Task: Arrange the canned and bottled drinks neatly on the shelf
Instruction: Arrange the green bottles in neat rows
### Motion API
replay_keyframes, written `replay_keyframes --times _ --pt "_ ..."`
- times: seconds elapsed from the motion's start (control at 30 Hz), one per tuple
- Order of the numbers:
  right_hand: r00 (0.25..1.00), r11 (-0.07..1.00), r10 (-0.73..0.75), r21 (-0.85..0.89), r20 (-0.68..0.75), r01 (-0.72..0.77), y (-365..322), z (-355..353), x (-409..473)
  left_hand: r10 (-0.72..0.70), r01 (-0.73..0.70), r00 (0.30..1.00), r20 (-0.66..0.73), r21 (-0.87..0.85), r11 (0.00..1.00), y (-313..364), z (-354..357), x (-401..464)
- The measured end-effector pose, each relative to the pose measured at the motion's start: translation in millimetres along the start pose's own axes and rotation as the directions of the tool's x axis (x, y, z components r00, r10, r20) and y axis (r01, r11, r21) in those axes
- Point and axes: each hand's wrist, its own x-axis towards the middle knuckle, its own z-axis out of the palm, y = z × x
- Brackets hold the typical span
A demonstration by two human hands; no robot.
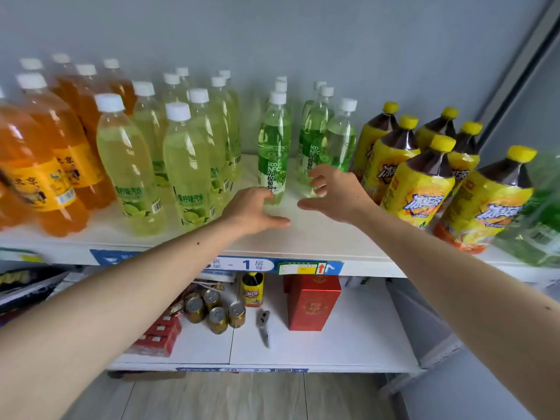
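Observation:
On the top white shelf [303,237] stand rows of bottles: orange soda [33,165] at the left, pale lime soda [188,165], green grape drinks, and yellow iced tea [421,189] at the right. My left hand [254,210] reaches to the base of the front green bottle [272,153], fingers relaxed and just touching it. My right hand [333,192] hovers with loosely spread fingers in front of the second green row [315,140], holding nothing.
A green bottle [539,213] blurs at the far right edge. The lower shelf [348,344] holds several gold cans [218,310], a small iced tea bottle [253,289], a red box [312,301], red packs [160,334] and a small tool [264,325].

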Motion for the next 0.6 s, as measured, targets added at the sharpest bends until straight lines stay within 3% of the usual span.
replay_keyframes --times 0.13,0.33,0.47,0.6 --pt "0.996 0.994 0.062 0.099 -0.059 -0.056 -33.5 -13.6 40.2 -0.094 0.083 0.994 -0.062 -0.166 0.983 -3.7 -6.9 29.3" --pt "0.975 0.939 0.221 0.278 -0.037 -0.203 -60.5 -11.7 85.0 -0.209 0.173 0.976 -0.059 -0.376 0.91 -22.2 6.5 66.6" --pt "0.977 0.95 0.203 0.255 -0.071 -0.179 -62.9 -4.1 102.3 -0.227 0.179 0.972 -0.057 -0.444 0.878 -26.4 19.5 72.4" --pt "0.987 0.966 0.142 0.23 -0.078 -0.121 -63.0 -0.8 110.5 -0.228 0.129 0.961 -0.155 -0.479 0.868 -24.7 27.1 72.5"
